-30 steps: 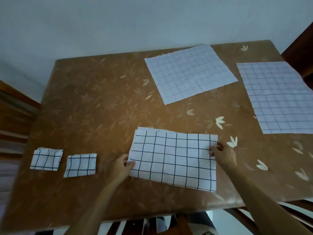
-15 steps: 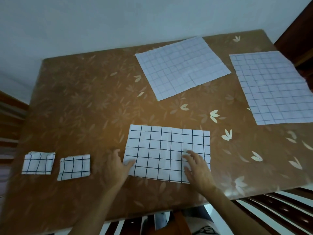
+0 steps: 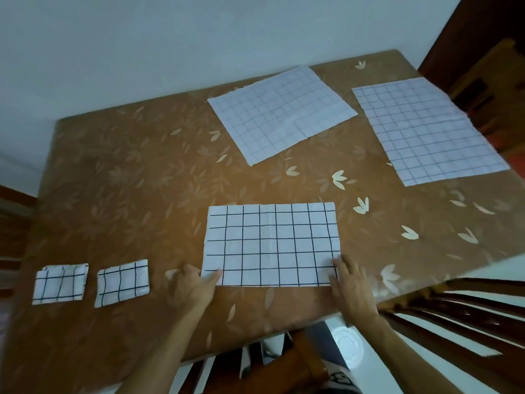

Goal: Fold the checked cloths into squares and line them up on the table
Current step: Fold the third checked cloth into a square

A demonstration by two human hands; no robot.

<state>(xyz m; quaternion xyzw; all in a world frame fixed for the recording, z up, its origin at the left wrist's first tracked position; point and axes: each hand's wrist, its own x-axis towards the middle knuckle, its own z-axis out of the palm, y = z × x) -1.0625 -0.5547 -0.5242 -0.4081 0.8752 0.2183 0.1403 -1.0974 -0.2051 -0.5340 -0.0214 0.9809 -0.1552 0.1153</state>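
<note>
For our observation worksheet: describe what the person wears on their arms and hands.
Nothing visible: the left hand and right hand are bare, with no gloves, rings, watch or bracelet showing. Both forearms are uncovered to the picture's edge; no sleeves appear.

On the surface [image 3: 127,180], near the front edge and about the middle, lies a half-folded cloth [image 3: 271,245]. The left hand [image 3: 190,288] is at its near left corner, thumb on the cloth. The right hand [image 3: 352,285] lies on its near right corner. Further left, well apart from that cloth, two squares sit side by side, the left square [image 3: 60,284] and the right square [image 3: 122,282], close but not touching. Behind the half-folded cloth, towards the back edge, a flat cloth [image 3: 282,113] lies askew. To its right, just apart, the corner cloth [image 3: 426,132] lies along the right edge.
</note>
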